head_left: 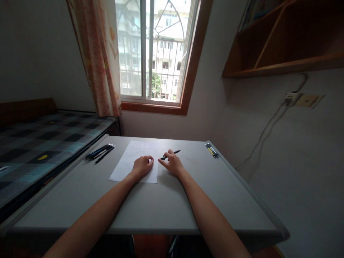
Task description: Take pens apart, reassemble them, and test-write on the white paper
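A white sheet of paper (137, 157) lies on the grey table (150, 200). My left hand (142, 165) rests on the sheet's lower right part with its fingers curled in; nothing shows in them. My right hand (172, 163) lies just right of the sheet, its fingers pinched round a black pen (172, 154) that points up and to the right, low over the table top. The two hands are close together, almost touching at the fingertips.
Several dark pens (100, 151) lie in a bunch at the table's left edge. A few yellow and black pens (211, 149) lie at the far right corner. A bed with a checked cover (40, 143) stands left. The window (154, 50) faces me; shelves (285, 39) hang at upper right.
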A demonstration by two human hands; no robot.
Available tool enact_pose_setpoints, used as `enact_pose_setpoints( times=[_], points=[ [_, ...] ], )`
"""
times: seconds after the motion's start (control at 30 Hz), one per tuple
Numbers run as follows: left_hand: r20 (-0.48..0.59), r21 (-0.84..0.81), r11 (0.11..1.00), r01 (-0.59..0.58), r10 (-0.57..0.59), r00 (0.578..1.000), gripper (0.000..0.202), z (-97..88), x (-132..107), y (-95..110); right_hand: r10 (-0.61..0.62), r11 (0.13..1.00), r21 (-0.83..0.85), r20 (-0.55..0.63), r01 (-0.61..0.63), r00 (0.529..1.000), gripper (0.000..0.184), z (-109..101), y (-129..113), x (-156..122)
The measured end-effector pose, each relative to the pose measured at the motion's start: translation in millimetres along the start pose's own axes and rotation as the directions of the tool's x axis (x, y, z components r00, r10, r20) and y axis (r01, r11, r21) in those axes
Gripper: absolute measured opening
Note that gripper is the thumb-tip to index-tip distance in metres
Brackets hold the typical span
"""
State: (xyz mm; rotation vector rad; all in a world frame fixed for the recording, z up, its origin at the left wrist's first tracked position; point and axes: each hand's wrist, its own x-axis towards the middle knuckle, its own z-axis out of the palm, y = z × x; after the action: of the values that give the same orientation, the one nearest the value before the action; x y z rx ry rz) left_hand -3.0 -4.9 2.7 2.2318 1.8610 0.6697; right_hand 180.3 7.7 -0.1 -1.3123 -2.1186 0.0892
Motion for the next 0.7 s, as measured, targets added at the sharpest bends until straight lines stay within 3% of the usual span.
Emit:
enact_pose_setpoints(
  times=[0.43, 0.7],
  points=[
    [0.0, 0.002, 1.0, 0.004, -0.004, 1.0, 0.03, 0.4, 0.7, -0.6, 0.003, 1.0, 0.011, 0.0, -0.003, 1.0, 0.026, 0.5, 1.6, -0.1],
    [0.009, 0.009, 1.0, 0.014, -0.014, 1.0, 0.029, -0.1, 0.5, 0.3, 0.014, 0.999, 0.032, 0.019, -0.015, 1.0, 0.035, -0.7, 0.9, -0.2]
  ],
)
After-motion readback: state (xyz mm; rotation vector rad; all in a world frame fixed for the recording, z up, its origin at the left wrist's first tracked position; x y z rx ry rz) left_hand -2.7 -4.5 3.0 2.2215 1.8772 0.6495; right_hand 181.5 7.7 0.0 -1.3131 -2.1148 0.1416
